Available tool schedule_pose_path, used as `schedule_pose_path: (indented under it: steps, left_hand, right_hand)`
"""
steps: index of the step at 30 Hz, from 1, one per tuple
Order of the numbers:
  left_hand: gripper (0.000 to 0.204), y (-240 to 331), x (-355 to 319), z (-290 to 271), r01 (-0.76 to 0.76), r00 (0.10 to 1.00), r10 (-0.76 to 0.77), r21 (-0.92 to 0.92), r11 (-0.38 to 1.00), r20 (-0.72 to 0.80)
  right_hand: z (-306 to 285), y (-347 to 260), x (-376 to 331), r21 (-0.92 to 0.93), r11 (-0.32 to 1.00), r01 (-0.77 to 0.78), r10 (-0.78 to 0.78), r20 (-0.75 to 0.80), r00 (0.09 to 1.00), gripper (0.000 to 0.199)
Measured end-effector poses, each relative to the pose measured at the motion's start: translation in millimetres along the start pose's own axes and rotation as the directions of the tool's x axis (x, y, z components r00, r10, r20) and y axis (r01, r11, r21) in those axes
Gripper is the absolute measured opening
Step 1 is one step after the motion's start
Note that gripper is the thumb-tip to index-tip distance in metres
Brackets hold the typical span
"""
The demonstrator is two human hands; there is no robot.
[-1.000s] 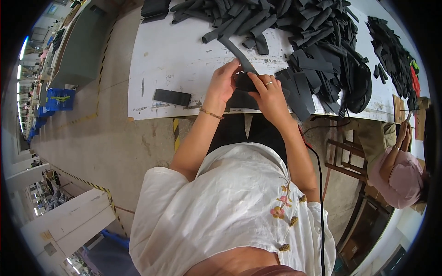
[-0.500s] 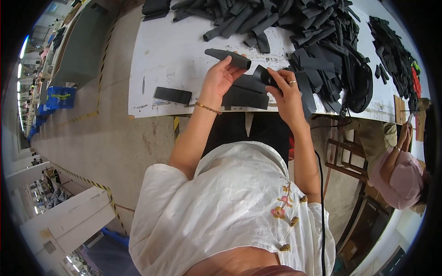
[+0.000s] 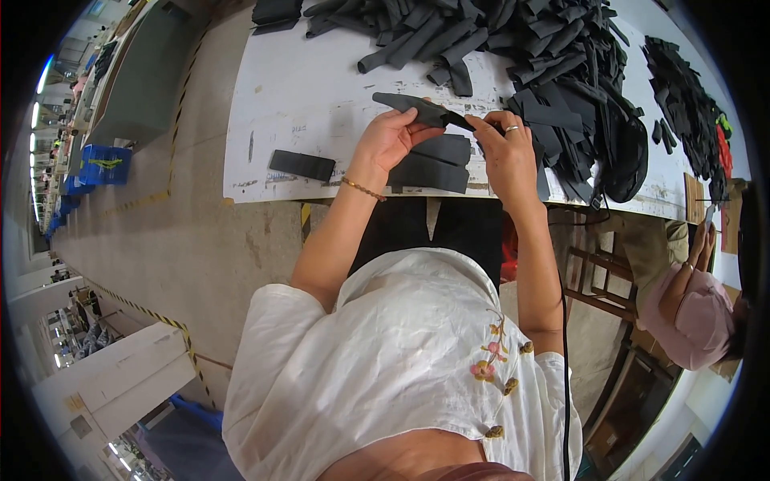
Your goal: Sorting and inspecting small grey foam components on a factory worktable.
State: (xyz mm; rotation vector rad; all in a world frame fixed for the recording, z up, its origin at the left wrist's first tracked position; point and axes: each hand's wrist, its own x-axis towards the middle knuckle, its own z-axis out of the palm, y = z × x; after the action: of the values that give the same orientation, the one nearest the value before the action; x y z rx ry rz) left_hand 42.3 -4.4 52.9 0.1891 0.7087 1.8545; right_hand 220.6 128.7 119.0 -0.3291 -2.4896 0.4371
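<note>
Head view: flat dark strip (image 3: 302, 165) lies left of the left hand (image 3: 388, 139). Left hand grips a folded black piece (image 3: 425, 114) just beyond its palm; loose hold could let it skew. Right hand (image 3: 508, 154) pinches a dark end (image 3: 459, 121) meeting that piece, can't tell if separate; uneven pull could crease it. Right of that hand, careless elbowing could scatter the black pile (image 3: 559, 112).
</note>
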Motion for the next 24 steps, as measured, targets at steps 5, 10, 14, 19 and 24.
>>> schedule_pose_path:
  steps: [5,10,14,19,24]
  left_hand:
    - [0.03,-3,1,-2,-0.041,0.993,0.043,0.018,0.999,-0.11]
    - [0.024,-4,2,3,-0.065,0.982,0.07,0.033,0.997,-0.178]
    - [0.029,1,-1,5,0.005,0.997,0.0,0.069,0.998,-0.082]
    - [0.024,8,-5,13,0.015,1.0,-0.013,0.042,0.999,-0.027]
    - [0.022,6,-15,32,-0.073,0.995,0.076,0.043,0.996,-0.071]
  right_hand:
    - [-4,-6,-4,0.136,0.986,-0.091,0.093,-0.003,0.996,0.031]
    - [-7,-8,-3,0.111,0.993,-0.04,0.031,0.082,0.996,0.029]
    - [-7,-5,2,0.024,0.998,0.053,-0.054,0.041,0.998,0.031]
    - [-11,-6,7,-0.105,0.988,0.112,-0.11,0.019,0.994,0.031]
    - [-3,-7,3,-0.232,0.964,0.132,-0.149,-0.058,0.987,0.032]
